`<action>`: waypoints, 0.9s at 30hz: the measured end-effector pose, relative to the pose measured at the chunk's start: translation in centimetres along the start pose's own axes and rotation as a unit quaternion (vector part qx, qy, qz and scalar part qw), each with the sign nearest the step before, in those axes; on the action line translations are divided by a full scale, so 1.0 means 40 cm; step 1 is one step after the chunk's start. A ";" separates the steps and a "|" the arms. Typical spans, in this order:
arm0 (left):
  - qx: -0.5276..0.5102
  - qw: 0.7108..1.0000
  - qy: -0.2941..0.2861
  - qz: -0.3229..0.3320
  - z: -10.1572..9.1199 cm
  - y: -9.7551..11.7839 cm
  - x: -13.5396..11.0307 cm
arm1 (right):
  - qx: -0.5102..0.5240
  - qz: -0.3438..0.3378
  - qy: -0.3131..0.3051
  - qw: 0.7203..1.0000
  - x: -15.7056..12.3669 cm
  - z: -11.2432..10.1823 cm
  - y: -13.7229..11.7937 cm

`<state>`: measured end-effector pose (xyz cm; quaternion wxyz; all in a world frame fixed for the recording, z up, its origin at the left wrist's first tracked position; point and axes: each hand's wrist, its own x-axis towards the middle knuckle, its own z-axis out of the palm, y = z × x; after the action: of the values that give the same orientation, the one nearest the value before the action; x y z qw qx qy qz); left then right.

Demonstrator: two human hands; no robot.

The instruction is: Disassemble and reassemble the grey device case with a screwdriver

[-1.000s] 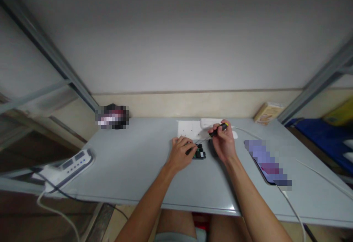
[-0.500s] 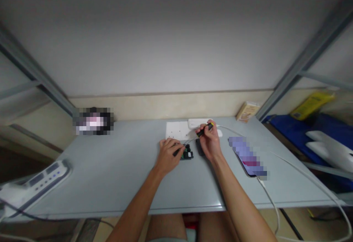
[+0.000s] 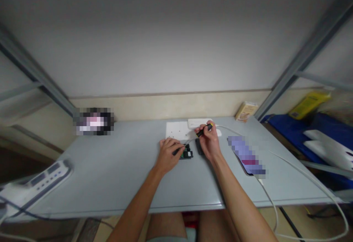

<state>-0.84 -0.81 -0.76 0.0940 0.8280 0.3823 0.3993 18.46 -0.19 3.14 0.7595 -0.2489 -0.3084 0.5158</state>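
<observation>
My left hand (image 3: 168, 153) rests on the grey table (image 3: 116, 175) with fingers curled, pressing on a small green circuit board (image 3: 186, 152) with black parts. My right hand (image 3: 209, 143) is closed round a thin screwdriver with a black and yellow handle (image 3: 204, 130), its tip slanting down toward the board. A small black piece (image 3: 198, 146) lies right beside the board, partly hidden by my right hand. Just behind the hands lies a white sheet (image 3: 175, 130).
A white flat device (image 3: 196, 123) and a white cable (image 3: 278, 161) lie at the back right. A phone (image 3: 246, 156) is right of my right hand. A power strip (image 3: 38, 182) sits at the left edge, a small box (image 3: 245, 111) against the wall, metal frame posts either side.
The view swung right over the second; the hands stayed on the board and screwdriver with only slight shifts.
</observation>
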 end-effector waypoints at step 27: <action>0.008 0.998 -0.058 -0.034 0.010 -0.007 -0.001 | -0.305 -0.149 0.114 0.934 -0.111 -0.004 0.022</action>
<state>-0.72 -0.58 -1.17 0.1225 0.8373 0.4071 0.3437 16.79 -4.05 1.50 0.7452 -0.4769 -0.3957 0.2464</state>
